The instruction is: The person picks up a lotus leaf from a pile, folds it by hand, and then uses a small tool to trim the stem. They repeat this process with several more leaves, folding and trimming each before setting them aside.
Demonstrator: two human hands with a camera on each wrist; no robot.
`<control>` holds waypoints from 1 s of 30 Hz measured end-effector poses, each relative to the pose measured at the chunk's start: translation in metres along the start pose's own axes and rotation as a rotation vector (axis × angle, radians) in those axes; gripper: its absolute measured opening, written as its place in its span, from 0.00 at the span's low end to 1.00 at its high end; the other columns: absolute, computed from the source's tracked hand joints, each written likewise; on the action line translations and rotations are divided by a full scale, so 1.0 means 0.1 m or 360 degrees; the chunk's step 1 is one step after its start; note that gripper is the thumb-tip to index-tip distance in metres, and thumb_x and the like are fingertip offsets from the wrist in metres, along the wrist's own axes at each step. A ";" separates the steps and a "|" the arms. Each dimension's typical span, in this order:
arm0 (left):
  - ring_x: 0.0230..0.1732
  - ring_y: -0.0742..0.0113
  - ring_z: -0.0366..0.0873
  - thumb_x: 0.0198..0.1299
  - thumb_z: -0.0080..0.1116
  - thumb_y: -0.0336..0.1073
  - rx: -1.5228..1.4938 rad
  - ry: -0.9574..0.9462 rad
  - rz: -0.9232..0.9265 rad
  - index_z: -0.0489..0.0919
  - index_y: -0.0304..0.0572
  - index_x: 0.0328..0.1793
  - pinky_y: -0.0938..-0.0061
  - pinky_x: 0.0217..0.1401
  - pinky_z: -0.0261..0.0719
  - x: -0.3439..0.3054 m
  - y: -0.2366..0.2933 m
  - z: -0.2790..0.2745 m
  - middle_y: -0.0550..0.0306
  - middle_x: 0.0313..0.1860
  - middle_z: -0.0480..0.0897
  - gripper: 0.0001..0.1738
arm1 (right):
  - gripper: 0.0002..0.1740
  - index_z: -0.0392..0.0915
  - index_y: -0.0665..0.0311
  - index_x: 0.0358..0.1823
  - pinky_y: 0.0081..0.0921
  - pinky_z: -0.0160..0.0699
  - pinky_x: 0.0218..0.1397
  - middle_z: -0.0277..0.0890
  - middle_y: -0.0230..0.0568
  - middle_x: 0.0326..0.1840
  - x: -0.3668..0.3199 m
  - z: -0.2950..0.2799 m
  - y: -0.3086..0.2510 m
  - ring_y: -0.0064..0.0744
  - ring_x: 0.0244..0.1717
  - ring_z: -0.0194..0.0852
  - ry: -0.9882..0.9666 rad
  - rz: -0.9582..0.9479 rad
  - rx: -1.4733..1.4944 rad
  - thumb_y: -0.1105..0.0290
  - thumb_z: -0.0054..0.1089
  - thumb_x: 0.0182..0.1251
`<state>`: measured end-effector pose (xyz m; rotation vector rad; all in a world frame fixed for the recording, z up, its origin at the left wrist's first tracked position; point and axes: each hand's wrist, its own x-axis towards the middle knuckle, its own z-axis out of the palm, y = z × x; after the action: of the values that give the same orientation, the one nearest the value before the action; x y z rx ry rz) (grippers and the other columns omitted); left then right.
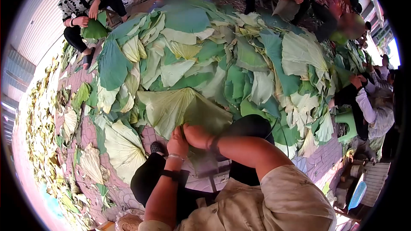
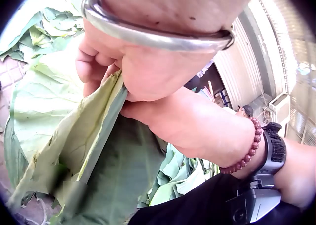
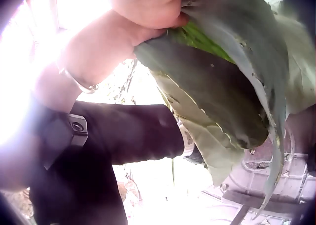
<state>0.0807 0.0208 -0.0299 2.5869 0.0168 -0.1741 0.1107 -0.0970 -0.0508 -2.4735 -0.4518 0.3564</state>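
Observation:
A big pale-green lotus leaf [image 1: 165, 108] spreads in front of my knees, its veins fanning out from where my hands meet. My left hand [image 1: 177, 145], wearing a silver bangle [image 2: 148, 36], pinches the gathered leaf at its near end. Right beside it, my right hand [image 1: 198, 136] grips the same leaf, with its fingertips partly hidden. In the left wrist view the leaf [image 2: 106, 119] is folded into layers running up into the fingers. The right wrist view shows darker leaf folds [image 3: 212, 87] hanging below my right hand [image 3: 148, 7].
A large heap of lotus leaves [image 1: 205, 55] fills the ground ahead. Loose leaves [image 1: 122, 149] lie on the paving at left. A person [image 1: 83, 6] sits at the far left holding a leaf, and others sit around the heap. A green stool [image 1: 346, 126] stands at right.

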 end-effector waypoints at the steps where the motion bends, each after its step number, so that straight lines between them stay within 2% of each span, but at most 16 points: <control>1: 0.41 0.37 0.78 0.60 0.48 0.36 0.0045 0.0008 -0.0052 0.67 0.42 0.59 0.51 0.43 0.77 -0.01 0.03 -0.02 0.38 0.45 0.79 0.20 | 0.11 0.67 0.76 0.38 0.46 0.75 0.28 0.77 0.58 0.24 0.02 0.05 0.02 0.56 0.26 0.78 0.0029 -0.0043 0.0001 0.73 0.44 0.60; 4: 0.39 0.39 0.79 0.59 0.48 0.36 0.0216 0.0087 -0.0135 0.68 0.43 0.55 0.51 0.42 0.77 -0.01 0.03 0.00 0.40 0.44 0.79 0.17 | 0.10 0.67 0.75 0.37 0.45 0.75 0.27 0.76 0.57 0.22 0.06 0.05 -0.01 0.55 0.24 0.78 0.0055 -0.0149 -0.0082 0.73 0.46 0.59; 5: 0.40 0.40 0.79 0.59 0.49 0.35 0.0231 0.0136 -0.0199 0.69 0.44 0.50 0.52 0.41 0.77 -0.01 0.05 -0.01 0.42 0.43 0.80 0.13 | 0.11 0.67 0.75 0.37 0.44 0.76 0.27 0.76 0.58 0.22 0.07 0.03 -0.01 0.54 0.25 0.79 0.0035 -0.0171 -0.0119 0.72 0.47 0.59; 9: 0.41 0.42 0.79 0.55 0.51 0.33 0.0058 0.0149 -0.0066 0.71 0.42 0.50 0.54 0.43 0.77 0.05 -0.06 -0.01 0.42 0.41 0.80 0.15 | 0.09 0.69 0.73 0.35 0.42 0.77 0.28 0.77 0.56 0.23 0.09 -0.03 -0.03 0.54 0.26 0.79 0.0017 -0.0240 -0.0278 0.72 0.49 0.58; 12: 0.40 0.48 0.80 0.57 0.50 0.36 0.0047 0.0264 0.0009 0.73 0.47 0.47 0.56 0.42 0.75 0.05 -0.15 0.07 0.50 0.37 0.81 0.12 | 0.08 0.71 0.71 0.33 0.43 0.76 0.28 0.76 0.56 0.23 0.08 -0.07 -0.02 0.54 0.26 0.79 0.0069 -0.0291 -0.0206 0.73 0.50 0.57; 15: 0.42 0.41 0.78 0.50 0.52 0.27 -0.0050 0.0174 0.0031 0.71 0.42 0.54 0.54 0.44 0.77 0.06 -0.13 -0.01 0.41 0.42 0.80 0.21 | 0.06 0.72 0.70 0.31 0.43 0.75 0.29 0.76 0.56 0.24 0.08 -0.10 -0.03 0.53 0.26 0.78 0.0050 -0.0262 -0.0212 0.73 0.51 0.56; 21: 0.44 0.41 0.78 0.49 0.52 0.26 -0.0143 0.0154 0.0054 0.71 0.44 0.56 0.55 0.45 0.78 0.06 -0.12 -0.06 0.42 0.45 0.79 0.24 | 0.06 0.74 0.68 0.32 0.45 0.75 0.30 0.76 0.56 0.25 0.11 -0.12 0.02 0.54 0.26 0.78 0.0031 -0.0208 -0.0169 0.74 0.51 0.55; 24: 0.40 0.43 0.79 0.54 0.50 0.31 -0.0151 0.0272 0.0145 0.73 0.45 0.51 0.55 0.41 0.77 0.05 -0.16 -0.04 0.45 0.41 0.81 0.17 | 0.06 0.74 0.67 0.32 0.47 0.75 0.31 0.76 0.56 0.25 0.11 -0.11 0.03 0.55 0.27 0.78 0.0039 -0.0220 -0.0172 0.74 0.48 0.57; 27: 0.45 0.42 0.78 0.49 0.52 0.26 -0.0255 0.0145 0.0093 0.71 0.46 0.57 0.56 0.46 0.77 0.06 -0.20 -0.04 0.42 0.47 0.79 0.25 | 0.07 0.71 0.67 0.32 0.49 0.75 0.32 0.77 0.56 0.24 0.11 -0.14 0.04 0.58 0.28 0.77 0.0032 -0.0242 -0.0173 0.72 0.45 0.60; 30: 0.46 0.41 0.77 0.49 0.52 0.26 -0.0261 0.0075 0.0071 0.71 0.46 0.57 0.56 0.46 0.77 0.07 -0.18 -0.07 0.41 0.46 0.79 0.25 | 0.06 0.71 0.68 0.31 0.49 0.74 0.31 0.76 0.56 0.24 0.10 -0.17 0.05 0.58 0.28 0.77 0.0025 -0.0255 -0.0174 0.73 0.46 0.59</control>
<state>0.0874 0.0398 -0.0342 2.4250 -0.0088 -0.0916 0.1269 -0.1048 -0.0419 -2.5225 -0.6740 0.2524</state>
